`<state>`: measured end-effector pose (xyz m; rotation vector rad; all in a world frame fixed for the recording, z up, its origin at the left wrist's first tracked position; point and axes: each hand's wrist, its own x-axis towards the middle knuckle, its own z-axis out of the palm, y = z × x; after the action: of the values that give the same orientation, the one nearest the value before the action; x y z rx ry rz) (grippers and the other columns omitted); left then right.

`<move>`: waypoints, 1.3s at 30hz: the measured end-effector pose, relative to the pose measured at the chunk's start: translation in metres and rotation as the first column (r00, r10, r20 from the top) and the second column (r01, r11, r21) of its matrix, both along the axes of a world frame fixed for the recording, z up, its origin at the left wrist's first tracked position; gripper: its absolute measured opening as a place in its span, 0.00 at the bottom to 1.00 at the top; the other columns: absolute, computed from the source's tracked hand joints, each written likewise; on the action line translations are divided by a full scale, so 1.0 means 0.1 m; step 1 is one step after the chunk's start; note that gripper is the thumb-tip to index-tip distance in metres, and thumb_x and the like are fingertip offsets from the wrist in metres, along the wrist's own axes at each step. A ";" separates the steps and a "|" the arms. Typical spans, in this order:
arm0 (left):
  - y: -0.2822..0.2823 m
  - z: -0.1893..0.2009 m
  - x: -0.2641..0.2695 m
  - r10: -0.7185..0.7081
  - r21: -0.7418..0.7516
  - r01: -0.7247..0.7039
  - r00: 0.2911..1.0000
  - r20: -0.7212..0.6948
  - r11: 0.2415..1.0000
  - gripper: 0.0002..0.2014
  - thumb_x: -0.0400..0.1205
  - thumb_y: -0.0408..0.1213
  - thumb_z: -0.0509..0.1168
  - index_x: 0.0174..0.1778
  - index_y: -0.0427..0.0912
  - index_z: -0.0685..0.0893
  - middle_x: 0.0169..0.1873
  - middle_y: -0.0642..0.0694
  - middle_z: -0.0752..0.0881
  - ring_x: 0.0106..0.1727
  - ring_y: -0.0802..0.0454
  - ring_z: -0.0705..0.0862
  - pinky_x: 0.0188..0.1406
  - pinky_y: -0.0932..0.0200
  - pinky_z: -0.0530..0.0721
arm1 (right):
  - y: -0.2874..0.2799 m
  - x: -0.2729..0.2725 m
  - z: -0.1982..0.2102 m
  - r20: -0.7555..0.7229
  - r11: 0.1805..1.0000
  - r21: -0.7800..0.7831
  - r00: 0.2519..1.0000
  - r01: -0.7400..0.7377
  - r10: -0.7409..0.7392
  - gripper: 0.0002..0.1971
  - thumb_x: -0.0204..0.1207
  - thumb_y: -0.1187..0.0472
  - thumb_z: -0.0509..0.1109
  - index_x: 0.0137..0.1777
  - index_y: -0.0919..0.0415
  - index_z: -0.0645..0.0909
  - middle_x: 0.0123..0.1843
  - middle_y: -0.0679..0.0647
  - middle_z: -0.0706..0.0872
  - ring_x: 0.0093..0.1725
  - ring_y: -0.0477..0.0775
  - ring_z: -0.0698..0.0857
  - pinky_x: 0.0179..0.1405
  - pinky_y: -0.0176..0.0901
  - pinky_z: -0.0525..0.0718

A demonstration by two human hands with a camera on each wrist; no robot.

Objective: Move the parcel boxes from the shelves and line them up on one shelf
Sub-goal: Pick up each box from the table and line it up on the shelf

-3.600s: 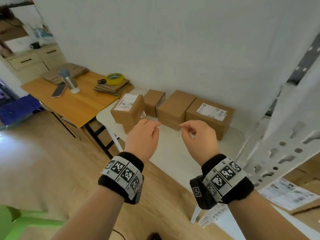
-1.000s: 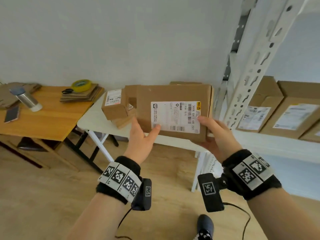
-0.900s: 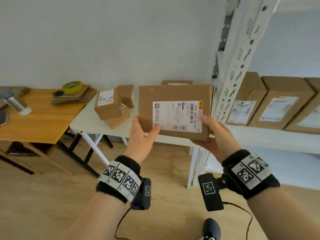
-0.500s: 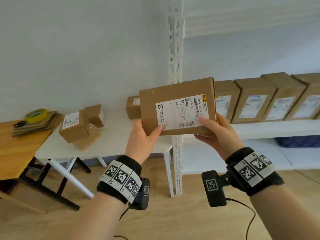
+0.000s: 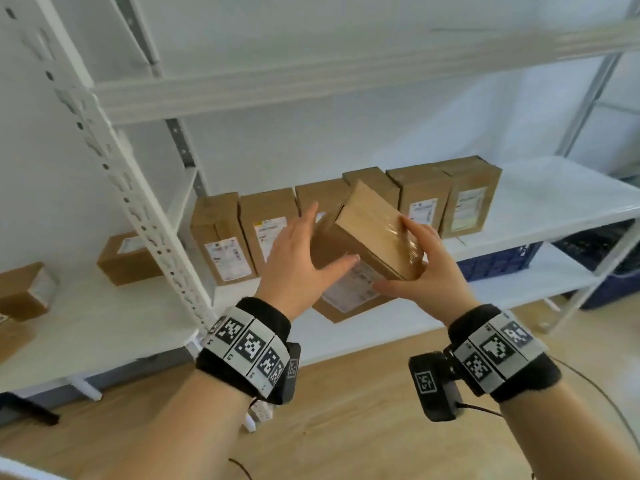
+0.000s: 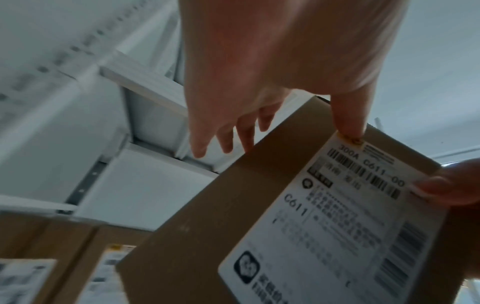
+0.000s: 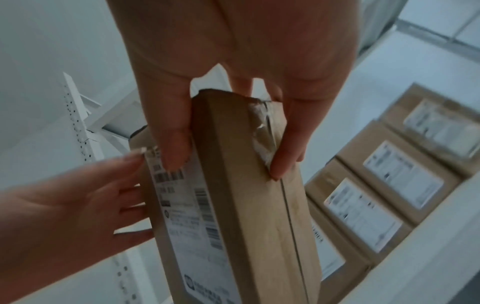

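Parcel box (image 5: 367, 237) hangs tilted in the air between both hands, in front of the row of boxes (image 5: 346, 209) standing upright on the white shelf (image 5: 561, 199). The right hand (image 5: 426, 271) has its grip closed on the box, thumb on the labelled face and fingers over the taped top edge; the left hand (image 5: 298, 268) lies with straight, spread fingers against the box's left side and only steadies it.

The likeliest trouble, judging from the tilt, is a corner of the box striking the upright boxes behind it and toppling one out of line. No clear gap shows behind the hands, so forcing the box in could push its neighbours askew. With one hand pinching and the other merely pressing flat, the glossy tape may also let the box slip.

Half a second earlier the box was held flat with its label facing the person, over the edge of the bench (image 5: 86, 327) and left of the shelf post (image 5: 145, 209). Now it has been carried right, past the post, turned edge-up, and the left hand has shifted from beneath it to its side.
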<state>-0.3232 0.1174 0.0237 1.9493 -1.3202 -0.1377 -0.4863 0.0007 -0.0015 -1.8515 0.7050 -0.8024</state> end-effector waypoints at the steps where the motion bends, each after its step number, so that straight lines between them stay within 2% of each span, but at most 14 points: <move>1: -0.15 -0.01 -0.15 -0.040 -0.006 0.040 0.999 -0.013 0.999 0.41 0.73 0.60 0.68 0.80 0.56 0.57 0.74 0.52 0.68 0.75 0.54 0.66 0.75 0.48 0.68 | -0.11 -0.14 0.00 -0.022 0.999 -0.027 1.000 0.017 -0.018 0.49 0.59 0.64 0.83 0.78 0.49 0.61 0.72 0.43 0.63 0.69 0.50 0.70 0.53 0.39 0.86; 3: -0.42 -0.05 -0.41 -0.106 -0.037 0.105 0.994 -0.039 0.994 0.34 0.75 0.58 0.67 0.75 0.56 0.65 0.65 0.56 0.74 0.68 0.59 0.71 0.70 0.51 0.74 | -0.32 -0.39 0.00 -0.060 0.996 -0.050 0.995 0.075 -0.078 0.49 0.60 0.64 0.82 0.79 0.47 0.60 0.79 0.44 0.57 0.75 0.50 0.65 0.65 0.48 0.80; 5: -0.68 -0.08 -0.61 -0.169 -0.051 0.165 0.983 -0.073 0.985 0.32 0.75 0.60 0.65 0.74 0.57 0.67 0.63 0.58 0.76 0.65 0.61 0.74 0.66 0.54 0.77 | -0.50 -0.63 0.01 -0.088 0.983 -0.067 0.980 0.174 -0.179 0.47 0.62 0.63 0.81 0.79 0.46 0.59 0.82 0.46 0.51 0.78 0.50 0.60 0.69 0.40 0.71; 7: -0.92 -0.09 -0.78 -0.244 -0.066 0.238 0.964 -0.105 0.969 0.30 0.75 0.61 0.65 0.72 0.59 0.67 0.63 0.59 0.78 0.64 0.63 0.76 0.63 0.59 0.78 | -0.67 -0.83 0.02 -0.081 0.954 -0.063 0.951 0.295 -0.299 0.46 0.63 0.62 0.81 0.79 0.47 0.59 0.81 0.50 0.55 0.75 0.48 0.62 0.65 0.36 0.67; 10: -1.26 -0.10 -0.99 -0.318 -0.061 0.312 0.932 -0.172 0.948 0.22 0.78 0.55 0.65 0.67 0.61 0.69 0.58 0.65 0.78 0.57 0.73 0.77 0.56 0.72 0.75 | -0.93 -1.03 -0.04 -0.021 0.921 -0.013 0.921 0.389 -0.389 0.44 0.64 0.65 0.80 0.77 0.49 0.61 0.72 0.51 0.67 0.67 0.48 0.71 0.63 0.44 0.78; 13: -1.61 -0.18 -1.11 -0.351 -0.025 0.354 0.912 -0.214 0.935 0.16 0.80 0.56 0.61 0.61 0.59 0.71 0.55 0.65 0.79 0.57 0.68 0.78 0.58 0.65 0.79 | -1.19 -1.15 -0.09 -0.029 0.905 0.003 0.904 0.426 -0.426 0.43 0.64 0.67 0.77 0.76 0.46 0.60 0.68 0.51 0.70 0.66 0.52 0.74 0.63 0.55 0.81; 16: -2.02 -0.29 -1.12 -0.351 0.011 0.361 0.913 -0.209 0.933 0.22 0.82 0.59 0.55 0.65 0.49 0.75 0.60 0.56 0.82 0.62 0.58 0.79 0.63 0.52 0.80 | -1.49 -1.24 -0.10 -0.015 0.894 0.029 0.895 0.446 -0.446 0.40 0.65 0.66 0.75 0.75 0.47 0.62 0.67 0.51 0.72 0.64 0.52 0.75 0.62 0.57 0.81; 18: -2.35 -0.35 -1.12 -0.378 0.025 0.389 0.906 -0.193 0.921 0.23 0.82 0.59 0.54 0.65 0.48 0.77 0.60 0.55 0.82 0.62 0.58 0.79 0.62 0.53 0.79 | -1.74 -1.27 -0.09 -0.005 0.885 0.052 0.886 0.463 -0.464 0.38 0.66 0.64 0.75 0.75 0.47 0.63 0.65 0.50 0.72 0.63 0.51 0.76 0.63 0.56 0.81; 22: -2.99 -0.34 -1.13 -0.434 0.112 0.448 0.892 -0.130 0.887 0.16 0.85 0.54 0.53 0.49 0.48 0.80 0.44 0.51 0.80 0.47 0.55 0.78 0.43 0.61 0.73 | -2.29 -1.26 -0.05 -0.001 0.830 0.043 0.831 0.556 -0.556 0.33 0.70 0.52 0.74 0.74 0.45 0.65 0.66 0.47 0.73 0.63 0.48 0.77 0.64 0.52 0.79; 25: -3.43 -0.33 -1.12 -0.458 0.140 0.476 0.877 -0.145 0.868 0.19 0.85 0.52 0.53 0.33 0.47 0.75 0.31 0.49 0.77 0.35 0.52 0.77 0.33 0.58 0.71 | -2.70 -1.22 -0.02 0.011 0.764 -0.019 0.764 0.645 -0.645 0.29 0.72 0.50 0.73 0.72 0.46 0.68 0.65 0.46 0.76 0.61 0.47 0.78 0.63 0.51 0.80; 27: -3.70 -0.37 -1.11 -0.471 0.162 0.494 0.867 -0.160 0.854 0.22 0.85 0.54 0.52 0.38 0.41 0.79 0.36 0.43 0.83 0.40 0.47 0.82 0.40 0.50 0.80 | -2.93 -1.21 -0.05 0.012 0.736 -0.013 0.736 0.677 -0.677 0.30 0.72 0.51 0.73 0.74 0.45 0.66 0.65 0.46 0.76 0.61 0.47 0.78 0.63 0.49 0.80; 30: -4.07 -0.45 -1.12 -0.476 0.187 0.500 0.864 -0.162 0.845 0.24 0.84 0.57 0.51 0.48 0.39 0.83 0.43 0.43 0.86 0.46 0.48 0.85 0.50 0.42 0.83 | -3.23 -1.23 -0.09 0.009 0.718 0.042 0.719 0.695 -0.695 0.37 0.72 0.54 0.74 0.79 0.49 0.59 0.65 0.45 0.74 0.61 0.45 0.76 0.61 0.42 0.78; 35: -4.54 -0.51 -1.24 -0.465 0.203 0.493 0.869 -0.170 0.846 0.20 0.85 0.53 0.54 0.49 0.41 0.83 0.42 0.46 0.86 0.45 0.51 0.83 0.50 0.47 0.83 | -3.75 -1.32 -0.20 -0.043 0.703 0.066 0.706 0.708 -0.707 0.36 0.71 0.54 0.75 0.77 0.55 0.63 0.62 0.46 0.75 0.59 0.46 0.76 0.62 0.45 0.79; 39: -4.96 -0.57 -1.37 -0.405 0.243 0.439 0.897 -0.178 0.865 0.18 0.86 0.50 0.54 0.48 0.41 0.82 0.40 0.46 0.84 0.43 0.49 0.83 0.45 0.51 0.81 | -4.29 -1.43 -0.32 -0.047 0.748 0.086 0.752 0.658 -0.657 0.35 0.72 0.54 0.74 0.76 0.55 0.63 0.64 0.49 0.76 0.61 0.48 0.77 0.62 0.45 0.79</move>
<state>-0.4604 -0.3786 -0.0328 1.8044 -1.7027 -0.6817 -0.6292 -0.4286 -0.0332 -1.5071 1.4289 -1.1749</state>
